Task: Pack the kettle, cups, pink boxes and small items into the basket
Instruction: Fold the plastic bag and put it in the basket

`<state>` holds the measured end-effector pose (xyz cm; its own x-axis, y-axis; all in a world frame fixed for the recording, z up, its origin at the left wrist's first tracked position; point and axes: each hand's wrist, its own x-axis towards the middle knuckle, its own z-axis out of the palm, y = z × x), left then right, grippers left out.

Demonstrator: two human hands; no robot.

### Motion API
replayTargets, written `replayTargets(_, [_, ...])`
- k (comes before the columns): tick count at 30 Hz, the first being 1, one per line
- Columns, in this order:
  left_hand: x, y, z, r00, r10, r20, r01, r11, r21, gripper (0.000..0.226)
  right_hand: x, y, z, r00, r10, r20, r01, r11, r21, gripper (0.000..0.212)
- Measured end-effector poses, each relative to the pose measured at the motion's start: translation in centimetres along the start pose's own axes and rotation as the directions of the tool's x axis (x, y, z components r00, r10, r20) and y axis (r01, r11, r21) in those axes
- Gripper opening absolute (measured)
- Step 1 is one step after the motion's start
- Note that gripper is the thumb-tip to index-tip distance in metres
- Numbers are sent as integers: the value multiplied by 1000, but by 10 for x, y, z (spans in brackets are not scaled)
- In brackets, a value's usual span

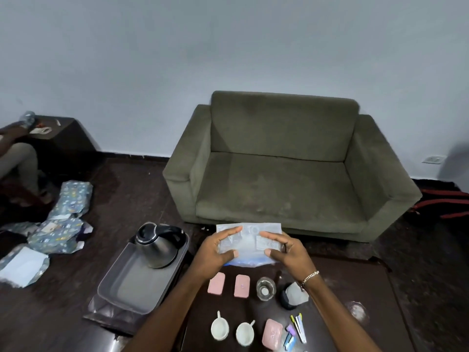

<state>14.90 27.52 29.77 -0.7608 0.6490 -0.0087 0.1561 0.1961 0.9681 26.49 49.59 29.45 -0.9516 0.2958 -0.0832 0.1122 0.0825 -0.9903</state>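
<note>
My left hand (217, 250) and my right hand (285, 250) both grip a clear plastic bag (250, 231) above the far edge of the dark table (368, 283). A steel kettle (156, 246) with a black handle stands at the far end of a grey basket (127, 285) on the left. Two pink boxes (216, 283) (241, 286) lie under my hands, and a third pink box (272, 334) lies near the front. Two white cups (219, 329) (245, 333) sit at the front. A glass (265, 288), a dark jar (291, 297) and small sachets (295, 330) lie to the right.
An olive sofa (279, 168) stands beyond the table. Wrapped parcels in patterned paper (63, 214) lie on the dark floor at the left. Another person's leg (17, 163) shows at the far left, beside a dark side table (61, 138). Red straps (446, 201) lie at the right edge.
</note>
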Motion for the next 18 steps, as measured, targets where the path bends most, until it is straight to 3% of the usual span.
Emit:
replayTargets(7, [-40, -54, -62, 977, -173, -122, 162, 982, -93, 49, 19, 25, 71, 990, 63, 127, -55, 997, -61, 52])
replayTargets(14, [-84, -109, -137, 910, -302, -284, 323, 946, 32, 46, 39, 58, 163, 963, 154, 223, -137, 987, -89, 58])
replayTargets(18, [-104, -148, -187, 862, -379, -336, 421, 905, 57, 40, 50, 78, 225, 957, 180, 226, -145, 976, -164, 50])
